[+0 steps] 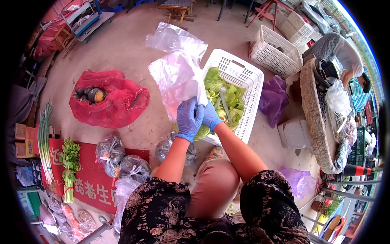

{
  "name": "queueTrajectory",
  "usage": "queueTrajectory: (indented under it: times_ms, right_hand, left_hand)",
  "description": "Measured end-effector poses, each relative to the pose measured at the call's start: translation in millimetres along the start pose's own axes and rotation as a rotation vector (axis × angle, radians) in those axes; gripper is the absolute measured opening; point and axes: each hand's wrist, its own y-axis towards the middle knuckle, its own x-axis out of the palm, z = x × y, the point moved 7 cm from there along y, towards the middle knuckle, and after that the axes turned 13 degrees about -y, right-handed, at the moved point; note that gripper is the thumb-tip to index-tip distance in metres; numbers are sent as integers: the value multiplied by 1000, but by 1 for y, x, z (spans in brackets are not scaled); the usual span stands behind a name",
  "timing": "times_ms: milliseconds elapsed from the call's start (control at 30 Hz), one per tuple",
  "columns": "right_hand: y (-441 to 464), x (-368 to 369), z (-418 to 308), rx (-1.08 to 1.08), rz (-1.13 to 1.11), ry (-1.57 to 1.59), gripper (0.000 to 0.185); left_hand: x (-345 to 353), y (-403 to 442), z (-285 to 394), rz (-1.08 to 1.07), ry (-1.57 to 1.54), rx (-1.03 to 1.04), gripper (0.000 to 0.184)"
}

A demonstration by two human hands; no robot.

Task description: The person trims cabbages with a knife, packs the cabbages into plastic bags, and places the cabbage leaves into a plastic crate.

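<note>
With left hand and right hand pinching the plastic bag near the left edge of the lettuce crate, pull gently.

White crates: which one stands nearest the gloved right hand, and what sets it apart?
The crate by the right hand, with green leaves inside; the other white crates stand farther off, at upper right, showing no leaves.

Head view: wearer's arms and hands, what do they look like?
Left hand and right hand wear matching plain blue gloves reaching the wrists. Forearms are uncovered up to loose, dark sleeves with a pale pinkish floral print. No cables or clear markings visible.
</note>
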Motion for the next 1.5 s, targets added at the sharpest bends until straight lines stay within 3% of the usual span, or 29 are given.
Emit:
queueTrajectory:
  times_ms: [67, 100, 200, 267, 333, 367, 467, 500, 633, 733, 767, 867, 900, 933, 1000, 1100, 1200, 1267, 1500]
  right_hand:
    - [-10, 19, 32, 453, -51, 868, 23]
    - [-10, -2, 21, 564, -22, 996, 20]
    - [-18, 15, 73, 495, 78, 1450, 19]
    - [-47, 6, 78, 956, 184, 1331, 20]
    - [-69, 8, 106, 1073, 246, 1323, 25]
    - [-76, 14, 128, 1060, 220, 1284, 42]
    - [-85, 21, 147, 1228, 117, 1356, 61]
    - [-75, 20, 151, 1179, 61, 1292, 94]
    - [-20, 27, 165, 1169, -18, 1334, 117]
    - [31, 42, 173, 1151, 43, 1348, 110]
    - [53, 43, 172, 952, 18, 1452, 76]
    - [84, 98, 299, 988, 182, 1235, 33]
    - [82, 67, 262, 967, 223, 1548, 13]
    - [68, 28, 229, 1049, 387, 1547, 15]
    - [45, -18, 258, 1023, 594, 1532, 22]
    - [-1, -88, 285, 923, 711, 1546, 35]
    - [-38, -167, 289, 608, 923, 1702, 28]
    - [-58, -215, 271, 366, 879, 1705, 23]
    - [-114, -264, 200, 443, 758, 1640, 24]
  left_hand:
    - [4, -4, -4, -91, 200, -21, 23]
    - [5, -4, -2, -138, 257, 21, 24]
    - [7, -9, 4, -257, 371, 135, 29]
    - [3, -16, 10, -292, 382, 182, 32]
    - [0, -22, 11, -289, 353, 183, 31]
    - [-1, -25, 13, -294, 351, 194, 31]
    - [-2, -31, 16, -307, 369, 203, 29]
    - [-2, -33, 19, -301, 359, 220, 29]
    - [-3, -36, 18, -323, 345, 220, 30]
    - [-2, -37, 14, -328, 337, 235, 30]
    - [-2, -38, 15, -333, 339, 252, 30]
    - [-1, -36, 14, -350, 330, 226, 29]
    - [-2, -35, 9, -360, 325, 196, 29]
    - [-1, -33, 6, -369, 312, 169, 29]
    - [0, -29, 9, -342, 325, 207, 28]
    - [9, -26, 9, -363, 324, 192, 27]
    - [12, -25, 0, -359, 344, 196, 28]
    - [11, -24, 0, -343, 327, 225, 29]
    - [11, -24, -5, -334, 366, 234, 33]
